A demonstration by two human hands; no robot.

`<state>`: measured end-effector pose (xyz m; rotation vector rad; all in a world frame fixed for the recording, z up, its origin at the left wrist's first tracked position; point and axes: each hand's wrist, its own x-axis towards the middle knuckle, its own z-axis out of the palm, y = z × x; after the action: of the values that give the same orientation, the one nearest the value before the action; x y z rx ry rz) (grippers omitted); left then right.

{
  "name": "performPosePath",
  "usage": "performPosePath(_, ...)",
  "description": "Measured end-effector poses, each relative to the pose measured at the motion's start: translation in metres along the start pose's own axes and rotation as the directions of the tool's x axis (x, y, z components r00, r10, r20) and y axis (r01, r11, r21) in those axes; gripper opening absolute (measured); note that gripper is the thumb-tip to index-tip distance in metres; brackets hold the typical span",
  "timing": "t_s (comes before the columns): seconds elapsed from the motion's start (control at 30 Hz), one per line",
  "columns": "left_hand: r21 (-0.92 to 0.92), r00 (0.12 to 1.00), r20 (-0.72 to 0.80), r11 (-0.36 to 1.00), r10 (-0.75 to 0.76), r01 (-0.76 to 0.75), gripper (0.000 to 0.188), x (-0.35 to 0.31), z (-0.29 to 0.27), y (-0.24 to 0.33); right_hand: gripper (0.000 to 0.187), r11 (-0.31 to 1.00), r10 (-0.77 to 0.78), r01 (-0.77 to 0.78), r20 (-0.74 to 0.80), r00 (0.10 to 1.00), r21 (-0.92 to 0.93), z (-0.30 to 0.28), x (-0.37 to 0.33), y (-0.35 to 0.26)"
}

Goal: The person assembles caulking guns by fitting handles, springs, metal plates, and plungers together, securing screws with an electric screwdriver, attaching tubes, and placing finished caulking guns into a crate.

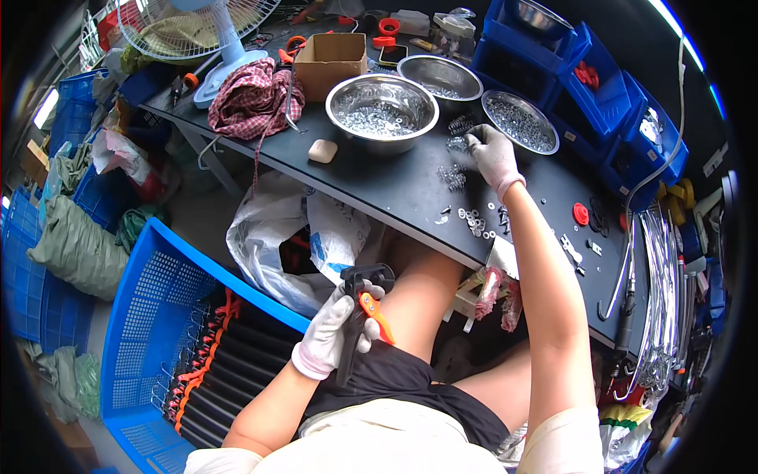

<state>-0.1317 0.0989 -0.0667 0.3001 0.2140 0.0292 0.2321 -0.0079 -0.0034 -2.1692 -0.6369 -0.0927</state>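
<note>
Tool (374, 313) in left hand (330, 324), before table (387, 182)

The orange lever (378, 320) looks smooth plastic, the bowls (383, 145) glossy metal, the tabletop (395, 187) matt.

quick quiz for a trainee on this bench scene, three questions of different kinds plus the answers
1. Short answer: which hand holds the black tool with the orange lever?

2. True or false: the white fan stands to the left of the cardboard box as the person sees them.

3. Multiple choice: what are the fingers of the right hand nearest to?
A) the checked cloth
B) small metal parts on the table
C) the plastic basket

Key:
1. The left hand.
2. True.
3. B, the small metal parts.
</note>
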Motion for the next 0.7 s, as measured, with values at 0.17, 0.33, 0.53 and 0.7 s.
performPosePath(0.17, 0.502, 0.922, 0.243, 0.775, 0.301, -0.385, 0.033, 0.02, 0.041, 0.035, 0.022, 0.788, 0.209, -0.296, 0.217, 0.954, 0.54, -0.026, -0.019, -0.023)
performPosePath(0.33, 0.671, 0.524, 0.74, -0.398, 0.421, -0.626, 0.011, 0.097, 0.131, 0.075, 0.016, 0.38, 0.3, -0.328, 0.22, 0.928, 0.865, -0.028, -0.065, -0.047)
performPosePath(0.53, 0.592, 0.712, 0.687, -0.679, 0.144, -0.435, 0.033, 0.198, 0.148, 0.05, 0.011, 0.199, 0.203, -0.219, 0.179, 0.963, 0.955, -0.007, -0.074, -0.019)
performPosePath(0.7, 0.488, 0.681, 0.728, -0.755, 0.075, -0.438, 0.021, 0.21, 0.146, 0.038, 0.014, 0.21, 0.159, -0.171, 0.139, 0.978, 0.963, -0.008, -0.08, -0.014)
